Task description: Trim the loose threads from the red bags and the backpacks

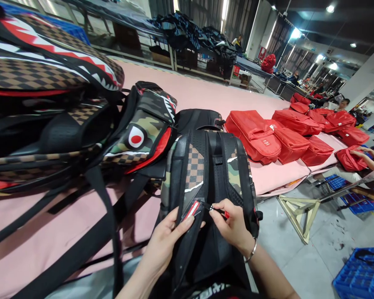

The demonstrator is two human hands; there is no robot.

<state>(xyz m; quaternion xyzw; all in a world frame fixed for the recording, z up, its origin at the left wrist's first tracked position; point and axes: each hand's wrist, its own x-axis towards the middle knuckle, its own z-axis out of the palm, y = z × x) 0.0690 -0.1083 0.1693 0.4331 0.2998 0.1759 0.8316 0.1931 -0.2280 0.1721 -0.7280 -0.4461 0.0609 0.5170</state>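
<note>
A black backpack (216, 241) with camouflage and brown checkered panels lies before me, its shoulder straps facing up. My left hand (171, 232) is closed round the lower part of the left shoulder strap (191, 191), thumb beside a red and white patch (192, 209). Just right of that patch, my right hand (230, 220) pinches a small dark piece (209, 207) with a metallic glint; I cannot make out its kind. Something red (227, 214) shows between the right fingers. Both hands are close together over the strap.
Patterned backpacks with shark-mouth prints (65, 54) are piled at left, loose straps hanging. Red bags (252, 135) line the pink table (268, 178) at right. Another person's hands (366, 155) touch a red bag farther off. Blue crates (361, 274) stand on the floor.
</note>
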